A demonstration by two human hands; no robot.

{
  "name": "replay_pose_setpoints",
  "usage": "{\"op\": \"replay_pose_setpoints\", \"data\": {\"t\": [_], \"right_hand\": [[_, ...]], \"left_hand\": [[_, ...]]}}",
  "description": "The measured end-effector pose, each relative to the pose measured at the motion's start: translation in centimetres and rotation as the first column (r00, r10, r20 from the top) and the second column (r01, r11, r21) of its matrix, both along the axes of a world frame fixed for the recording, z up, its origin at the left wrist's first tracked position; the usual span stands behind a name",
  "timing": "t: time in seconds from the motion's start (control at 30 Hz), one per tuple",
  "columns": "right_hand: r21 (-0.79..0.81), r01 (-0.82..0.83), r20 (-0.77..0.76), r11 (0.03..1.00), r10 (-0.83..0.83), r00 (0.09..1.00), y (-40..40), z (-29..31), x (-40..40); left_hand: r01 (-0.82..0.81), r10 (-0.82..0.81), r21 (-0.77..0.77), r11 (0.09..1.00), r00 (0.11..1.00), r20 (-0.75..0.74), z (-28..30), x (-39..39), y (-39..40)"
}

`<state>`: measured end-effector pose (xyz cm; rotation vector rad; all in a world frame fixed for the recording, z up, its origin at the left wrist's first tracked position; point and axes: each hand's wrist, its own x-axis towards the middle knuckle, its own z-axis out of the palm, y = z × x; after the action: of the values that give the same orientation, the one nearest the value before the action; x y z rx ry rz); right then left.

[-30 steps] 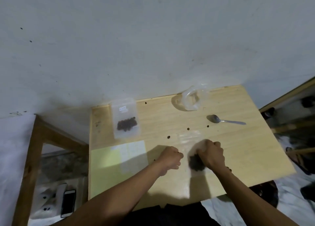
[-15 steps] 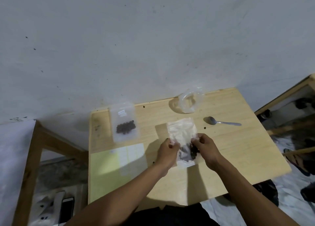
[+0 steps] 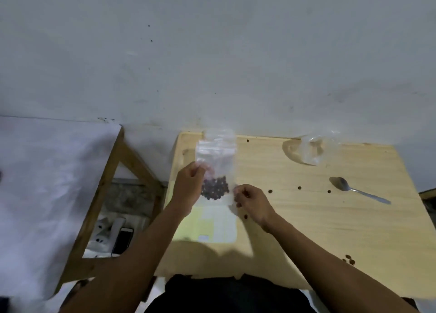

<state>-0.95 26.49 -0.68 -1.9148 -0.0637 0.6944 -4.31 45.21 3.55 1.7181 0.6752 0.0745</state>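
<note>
Clear pouch | upright | dark beans low | left hand, right hand pinching

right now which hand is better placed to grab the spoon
Right, probably: the spoon lies beyond the right hand on the table, while the left hand grips the bag near the left edge.

left forearm: bare, reaching in from lower left | left hand: raised, fingers curled, thumb and fingertips pinching pouch at its left edge | right forearm: bare, from lower right | right hand: lower, fingers curled, pinching pouch's bottom right corner
</note>
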Motion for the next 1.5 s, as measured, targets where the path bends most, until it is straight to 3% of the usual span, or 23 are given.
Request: {"op": "replay_pose_setpoints", "data": {"t": [0.07, 0.13, 0.23, 0.47, 0.67, 0.73, 0.83, 1.0, 1.27, 1.5], "right_hand": [[-0.155, -0.244, 0.098, 0.957, 0.261, 0.960, 1.2, -0.9, -1.5], [-0.233, -0.433, 0.160, 0.871, 0.474, 0.866, 2.7, -1.7, -3.0], [-0.298, -0.589, 0.183, 0.751, 0.651, 0.737, 3.8, -3.1, -4.6], [-0.510, -0.629, 0.260, 0.587, 0.802, 0.537, 4.9, -4.2, -5.8], [-0.527, -0.602, 0.268, 0.600, 0.790, 0.552, 5.2, -4.1, -6.2], [-0.488, -0.609, 0.253, 0.625, 0.769, 0.587, 5.2, -3.8, -6.2], [-0.349, -0.561, 0.209, 0.751, 0.646, 0.734, 4.5, -3.0, -5.5], [-0.195, -0.274, 0.239, 0.942, 0.317, 0.918, 2.8, -0.8, -1.4], [0.131, -0.005, 0.274, 0.991, -0.031, 0.961, 3.6, 7.0, 4.1], [0.200, 0.074, 0.364, 0.977, -0.144, 0.920, 4.4, 11.7, 5.9]], "left_hand": [[-0.049, 0.049, -0.014, 0.999, 0.998, 0.035, -0.6, -1.3, 1.6], [-0.123, 0.125, -0.040, 0.992, 0.992, 0.029, -1.2, -2.9, 3.0], [-0.224, 0.226, -0.083, 0.971, 0.974, 0.017, -1.8, -4.7, 4.6], [-0.318, 0.319, -0.069, 0.946, 0.948, 0.005, -2.0, -7.4, 6.4], [-0.336, 0.338, -0.082, 0.938, 0.941, 0.013, -1.7, -7.3, 6.3], [-0.333, 0.335, -0.093, 0.938, 0.942, 0.009, -1.5, -7.2, 6.3], [-0.314, 0.315, -0.090, 0.945, 0.949, -0.002, -1.2, -6.9, 6.2], [-0.224, 0.229, -0.122, 0.967, 0.973, 0.027, -0.4, -5.3, 5.3], [-0.024, 0.026, -0.039, 0.999, 0.998, 0.063, 2.1, -0.5, 1.9], [0.060, -0.004, -0.280, 0.958, 0.980, 0.198, 5.4, 2.8, -0.9]]}}
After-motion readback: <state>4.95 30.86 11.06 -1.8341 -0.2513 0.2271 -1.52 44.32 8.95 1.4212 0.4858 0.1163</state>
